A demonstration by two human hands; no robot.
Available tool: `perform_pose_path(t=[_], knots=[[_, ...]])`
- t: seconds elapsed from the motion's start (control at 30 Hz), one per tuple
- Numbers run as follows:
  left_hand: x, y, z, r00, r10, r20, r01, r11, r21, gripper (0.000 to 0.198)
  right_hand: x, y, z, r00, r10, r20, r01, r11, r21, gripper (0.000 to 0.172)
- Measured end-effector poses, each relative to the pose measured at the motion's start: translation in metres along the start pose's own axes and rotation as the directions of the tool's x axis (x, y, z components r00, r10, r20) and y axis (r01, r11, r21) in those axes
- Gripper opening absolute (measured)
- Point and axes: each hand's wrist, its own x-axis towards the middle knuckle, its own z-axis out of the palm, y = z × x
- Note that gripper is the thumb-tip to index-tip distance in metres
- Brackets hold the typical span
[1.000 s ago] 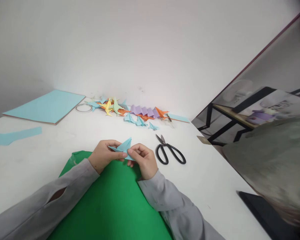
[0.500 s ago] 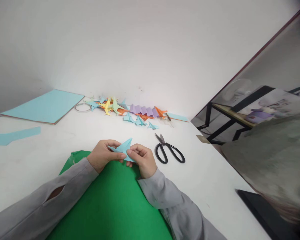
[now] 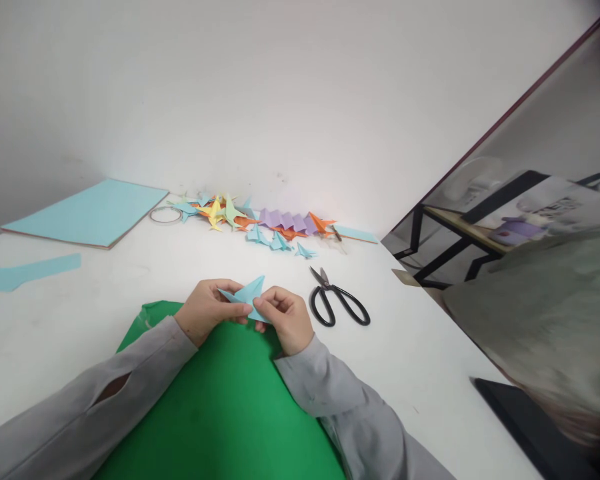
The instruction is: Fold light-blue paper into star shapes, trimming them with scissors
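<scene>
Between both hands is a small light-blue piece of folded paper [image 3: 250, 292] with pointed tips, one sticking up. My left hand [image 3: 211, 310] pinches its left side with the thumb in front. Its lower right part is gripped by my right hand [image 3: 286, 319], thumb and fingers pressed together. The two thumbs nearly meet at the paper's middle, and the fingers behind it are partly hidden. Black-handled scissors [image 3: 330, 293] lie with blades slightly apart to the right of my right hand.
Several colourful origami figures [image 3: 230, 212] lie along the wall, with a pleated purple paper [image 3: 289, 221] among them. Light-blue sheets [image 3: 87, 212] sit at the back left, near a wire ring [image 3: 165, 215]. A blue paper strip [image 3: 35, 270] is at left. Green cloth [image 3: 220, 407] spreads below my hands.
Almost nothing differs. The folded paper and the fingers on it have shifted very slightly; both hands keep their hold.
</scene>
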Motion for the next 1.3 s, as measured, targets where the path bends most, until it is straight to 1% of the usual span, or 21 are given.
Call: perform_pose_path(t=[0.13, 0.27, 0.33, 0.53, 0.7, 0.87, 0.93, 1.03, 1.1, 1.17, 1.3], knots=[[-0.0008, 0.0009, 0.0006, 1.0, 0.027, -0.015, -0.026, 0.998, 0.056, 0.025, -0.0008, 0.001, 0.0, 1.0, 0.006, 0.022, -0.006, 1.0, -0.001, 0.025], [0.0003, -0.0004, -0.0005, 0.999, 0.053, 0.003, -0.053, 0.996, 0.076, 0.025, 0.0017, 0.0061, -0.0022, 0.997, 0.037, 0.064, -0.045, 0.992, 0.121, 0.031], [0.0011, -0.0014, -0.0015, 0.998, 0.056, 0.007, -0.056, 0.996, 0.068, 0.026, 0.0029, 0.0079, -0.0027, 0.996, 0.038, 0.078, -0.049, 0.988, 0.148, 0.033], [0.0018, -0.0019, -0.0017, 0.999, 0.049, -0.008, -0.049, 0.998, 0.05, 0.029, 0.0022, 0.007, -0.0011, 0.997, 0.034, 0.065, -0.041, 0.993, 0.109, 0.034], [0.0008, -0.0003, -0.0015, 0.999, 0.038, 0.0, -0.038, 0.998, 0.052, 0.028, 0.0008, 0.005, -0.0001, 0.999, 0.021, 0.047, -0.02, 1.0, -0.019, 0.031], [0.0008, 0.0003, -0.0013, 1.0, 0.017, -0.016, -0.017, 0.999, 0.05, 0.026, -0.0005, 0.005, 0.0017, 1.0, -0.004, 0.03, 0.007, 0.996, -0.092, 0.032], [0.0005, 0.0007, -0.0007, 0.999, 0.025, -0.024, -0.023, 0.998, 0.063, 0.025, -0.0019, 0.006, 0.0031, 0.999, -0.026, 0.027, 0.029, 0.99, -0.137, 0.031], [-0.0002, 0.0017, -0.0002, 0.998, 0.069, -0.013, -0.067, 0.99, 0.126, 0.024, -0.0038, 0.0078, 0.0049, 0.997, -0.068, 0.045, 0.076, 0.977, -0.2, 0.029], [-0.0003, 0.0021, -0.0001, 0.995, 0.097, 0.008, -0.097, 0.983, 0.154, 0.024, -0.0041, 0.0083, 0.0055, 0.994, -0.089, 0.062, 0.099, 0.976, -0.195, 0.028], [-0.0001, 0.0019, 0.0, 0.995, 0.1, 0.016, -0.101, 0.985, 0.141, 0.025, -0.0036, 0.0078, 0.0054, 0.994, -0.084, 0.066, 0.094, 0.982, -0.166, 0.028], [-0.0001, 0.0016, 0.0013, 0.998, 0.046, -0.032, -0.044, 0.997, 0.064, 0.025, -0.0029, 0.0051, 0.0047, 0.999, -0.023, 0.036, 0.028, 0.99, -0.137, 0.031]])
